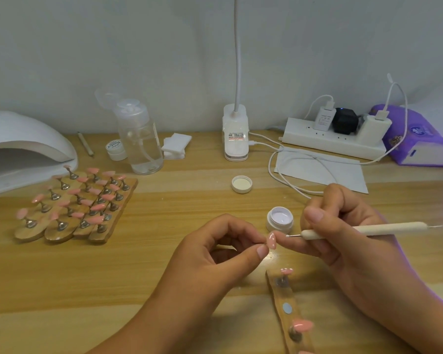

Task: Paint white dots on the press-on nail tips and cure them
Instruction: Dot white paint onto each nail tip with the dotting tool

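Pinches pink nail point(271, 240) in left hand point(216, 254), lower middle of frame. Grips pen point(356, 229) in right hand point(348, 226), tip just beside nail. Probably tiny, light, stiff, slippery. Best to hold by edges, away from wet dots point(273, 235).

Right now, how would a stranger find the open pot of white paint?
Look at the wooden table, at the right hand near its middle. A small round white pot stands just beside that hand's thumb. Unlike the closed pot beside the clear bottle, it has no lid.
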The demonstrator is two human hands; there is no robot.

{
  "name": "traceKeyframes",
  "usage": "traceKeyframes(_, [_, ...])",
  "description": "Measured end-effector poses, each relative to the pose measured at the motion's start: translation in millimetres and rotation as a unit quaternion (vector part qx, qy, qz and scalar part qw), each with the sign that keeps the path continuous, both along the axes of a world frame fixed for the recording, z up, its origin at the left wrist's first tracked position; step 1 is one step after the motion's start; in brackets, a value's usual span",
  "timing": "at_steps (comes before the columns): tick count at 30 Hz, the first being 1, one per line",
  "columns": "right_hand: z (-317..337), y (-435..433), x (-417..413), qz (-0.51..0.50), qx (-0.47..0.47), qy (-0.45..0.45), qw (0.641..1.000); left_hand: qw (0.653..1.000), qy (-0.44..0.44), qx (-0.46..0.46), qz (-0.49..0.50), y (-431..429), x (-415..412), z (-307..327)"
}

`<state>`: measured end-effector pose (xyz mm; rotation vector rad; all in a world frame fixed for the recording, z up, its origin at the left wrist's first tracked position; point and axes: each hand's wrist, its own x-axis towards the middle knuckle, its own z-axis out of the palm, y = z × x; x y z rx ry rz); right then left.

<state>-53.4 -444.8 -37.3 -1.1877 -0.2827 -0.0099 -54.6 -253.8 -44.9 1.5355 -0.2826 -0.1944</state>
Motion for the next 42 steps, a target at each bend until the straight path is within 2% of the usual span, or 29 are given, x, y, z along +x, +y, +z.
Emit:
traceKeyframes(7, [-1.8, 1.6, 0.7, -0.016, -0.062, 0.014, 0.998, 1.0, -0.016, 0.013, 0.001, 1.7, -0.6, -1.6])
traceKeyframes(25, [-3.9, 3.2, 0.4, -0.014, -0.094, 0.012, 0.995, 1.0, -0.015, 0.019, 0.009, 0.7, -0.9, 0.1])
traceKeyframes(31, [-2.1, 4.4, 1.9, 0.0, -0.043, 0.031, 0.999, 1.0, -0.012, 0.017, 0.009, 0.9, -0.5, 0.8])
traceKeyframes(42, [-0.3, 6.0, 1.8, -0.006, -0.042, 0.033, 0.999, 1.0, -0.014, 0.021, 0.008, -0.4, 0.3, -0.4])
